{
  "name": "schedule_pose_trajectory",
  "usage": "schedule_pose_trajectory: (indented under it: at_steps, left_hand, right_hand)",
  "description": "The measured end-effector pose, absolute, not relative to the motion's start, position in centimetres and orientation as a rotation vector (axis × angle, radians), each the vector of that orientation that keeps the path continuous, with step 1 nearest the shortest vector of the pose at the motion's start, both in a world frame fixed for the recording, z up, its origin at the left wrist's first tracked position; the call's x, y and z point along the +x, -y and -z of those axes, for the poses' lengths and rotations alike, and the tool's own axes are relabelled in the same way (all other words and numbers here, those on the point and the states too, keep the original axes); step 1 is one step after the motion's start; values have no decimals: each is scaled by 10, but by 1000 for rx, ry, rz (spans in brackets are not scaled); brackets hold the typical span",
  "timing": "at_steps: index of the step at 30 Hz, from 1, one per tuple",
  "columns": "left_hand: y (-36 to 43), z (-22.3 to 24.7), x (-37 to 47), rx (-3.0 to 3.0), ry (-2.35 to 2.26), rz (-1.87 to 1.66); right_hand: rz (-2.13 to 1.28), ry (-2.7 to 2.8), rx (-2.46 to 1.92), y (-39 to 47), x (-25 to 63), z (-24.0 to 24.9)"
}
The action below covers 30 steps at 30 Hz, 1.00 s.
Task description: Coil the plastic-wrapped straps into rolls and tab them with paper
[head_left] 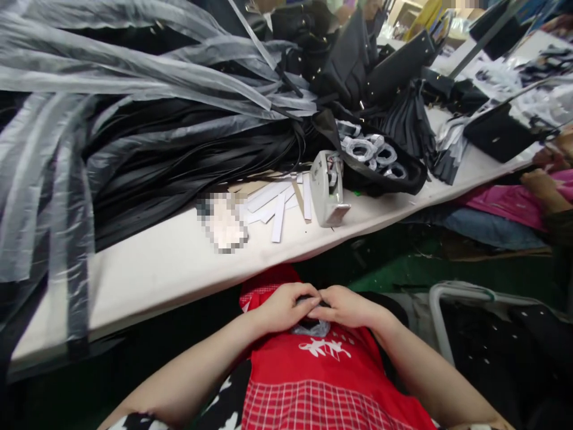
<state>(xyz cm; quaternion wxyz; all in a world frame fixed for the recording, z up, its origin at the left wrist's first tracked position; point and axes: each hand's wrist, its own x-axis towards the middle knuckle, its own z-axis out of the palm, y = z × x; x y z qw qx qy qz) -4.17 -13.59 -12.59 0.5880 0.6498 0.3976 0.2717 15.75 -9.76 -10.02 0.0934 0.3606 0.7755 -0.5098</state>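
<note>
Both hands meet over my lap, fingertips touching, above a red apron [313, 367] with a white print. My left hand [289, 306] and my right hand [342, 306] have curled fingers around a small dark loop with clear plastic wrap [313, 328], which hangs just below them. Part of that wrapped loop is hidden by the fingers. Beyond the hands, on the table, stands a pale tape dispenser [324, 188]. White paper strips [278, 218] lie to its left, next to a blurred-out object [224, 224].
Long black straps [147, 161] in clear plastic cover the white table [156, 266] at left. A black bag holds wrapped rolls [360, 149]. Black bags [349, 65] pile behind. Another person's arm [539, 185] is at right, above a metal chair frame [436, 310].
</note>
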Motion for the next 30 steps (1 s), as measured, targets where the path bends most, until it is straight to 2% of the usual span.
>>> schedule_pose_trajectory:
  at_steps: [4,7,10,13,17,21,26,28,30]
  left_hand:
    - [142,128,-49,1507,-1026,-664]
    - [151,131,-54,1456,-1082,-713]
    - [155,132,-59,1409,-1080,-755]
    - [155,132,-64,1369,-1101,-781]
    - [153,132,-70,1354,-1120,-805]
    - [150,134,-73,1344,-1115,-831]
    - [148,139,-71,1049,-1019,-787]
    - [147,143,-71,837,-944,-744]
    - [145,149,-71,702,-897,-706]
  right_hand:
    - [1475,-2245,913,72,138,87]
    - [1369,-2478,1140,48,114,78]
    - [922,-2974,1332,27,80,85]
    - [424,-3184,1227,14,51,111]
    - [186,-3235,1241,8,44,137]
    - [310,-3239,1511,1,60,126]
    - [627,-3315,2086,6,86,73]
    - [1007,-3222,2330,18,100,49]
    - [1553,-3021,2301,35,117,28]
